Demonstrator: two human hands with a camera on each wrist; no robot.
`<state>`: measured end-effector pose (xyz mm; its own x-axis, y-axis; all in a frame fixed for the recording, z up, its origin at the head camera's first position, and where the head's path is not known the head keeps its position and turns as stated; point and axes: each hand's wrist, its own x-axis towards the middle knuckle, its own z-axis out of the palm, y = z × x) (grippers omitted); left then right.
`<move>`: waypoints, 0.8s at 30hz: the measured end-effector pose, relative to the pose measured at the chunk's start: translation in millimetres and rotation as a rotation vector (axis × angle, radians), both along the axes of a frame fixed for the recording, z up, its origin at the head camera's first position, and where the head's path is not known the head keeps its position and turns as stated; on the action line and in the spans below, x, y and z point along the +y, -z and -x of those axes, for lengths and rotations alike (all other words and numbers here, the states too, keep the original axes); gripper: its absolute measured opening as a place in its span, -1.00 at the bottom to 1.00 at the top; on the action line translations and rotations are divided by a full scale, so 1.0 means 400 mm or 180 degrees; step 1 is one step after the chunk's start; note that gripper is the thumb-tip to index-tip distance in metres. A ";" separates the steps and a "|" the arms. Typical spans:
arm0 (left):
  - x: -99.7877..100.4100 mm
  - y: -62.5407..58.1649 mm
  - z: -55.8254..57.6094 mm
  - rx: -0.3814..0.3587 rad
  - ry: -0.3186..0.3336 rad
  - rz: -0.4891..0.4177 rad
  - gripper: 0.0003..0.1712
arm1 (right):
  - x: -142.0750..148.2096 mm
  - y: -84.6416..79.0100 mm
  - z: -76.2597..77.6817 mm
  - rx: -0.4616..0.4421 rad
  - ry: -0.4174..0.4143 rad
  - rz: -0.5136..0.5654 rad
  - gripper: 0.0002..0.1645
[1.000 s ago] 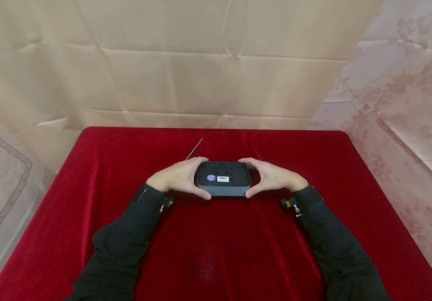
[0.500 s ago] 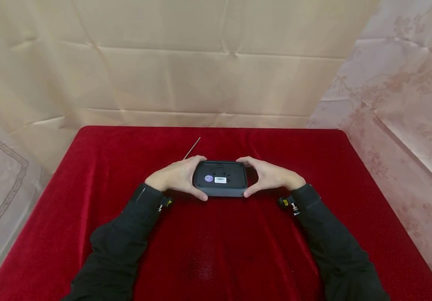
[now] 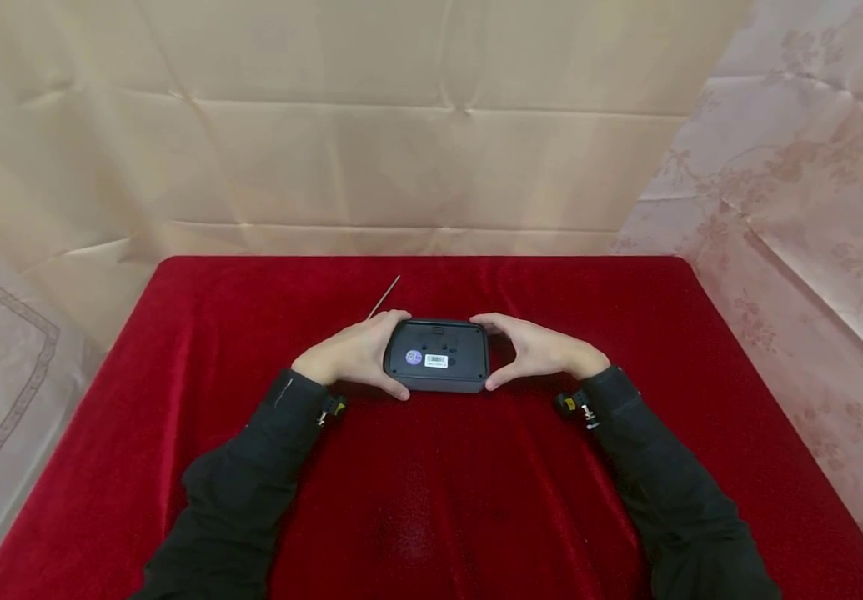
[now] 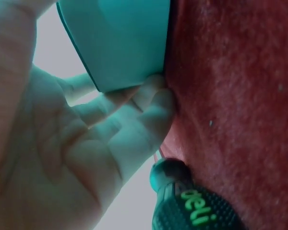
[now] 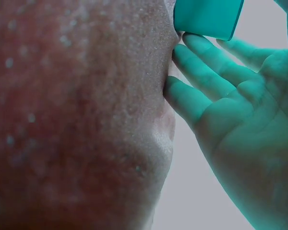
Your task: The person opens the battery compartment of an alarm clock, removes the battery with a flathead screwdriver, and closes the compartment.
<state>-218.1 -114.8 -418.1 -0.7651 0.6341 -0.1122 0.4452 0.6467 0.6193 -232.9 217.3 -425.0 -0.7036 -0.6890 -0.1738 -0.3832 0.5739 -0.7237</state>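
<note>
A flat black-and-grey box-shaped device (image 3: 452, 337) with rounded corners sits at the middle of the table, its underside facing up. That face bears a round purple sticker, a white barcode label and small holes. My left hand (image 3: 352, 350) holds its left end, thumb at the near edge and fingers at the far one. At the other end my right hand (image 3: 539, 348) grips it the same way. In the left wrist view the device's smooth side (image 4: 125, 43) meets the fingertips, close to the cloth. The right wrist view shows a corner (image 5: 206, 17) of it by the fingers.
A screwdriver lies just beyond my left hand; its thin shaft (image 3: 383, 297) shows in the head view and its dark handle (image 4: 192, 203), marked "deli", in the left wrist view. Red velvet cloth (image 3: 431, 483) covers the table. Pale curtains (image 3: 341, 142) hang behind and beside it.
The device's underside has tipped a little more toward the head camera, so less of its near side shows. Both hands keep their hold; the view has shifted slightly.
</note>
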 end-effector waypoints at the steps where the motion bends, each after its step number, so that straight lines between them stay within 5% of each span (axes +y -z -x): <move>1: 0.001 0.000 0.000 0.0006 -0.0012 0.0012 0.26 | 0.000 0.000 0.001 0.0012 -0.0003 -0.0012 0.26; 24: -0.004 0.022 -0.017 0.0010 -0.0278 -0.0080 0.24 | -0.007 0.009 0.013 0.0071 -0.0160 -0.0028 0.34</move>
<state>-211.2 -116.5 -427.0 -0.8180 0.5674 -0.0947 0.3895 0.6675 0.6346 -238.2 214.4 -428.7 -0.6719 -0.7221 -0.1647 -0.4278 0.5599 -0.7096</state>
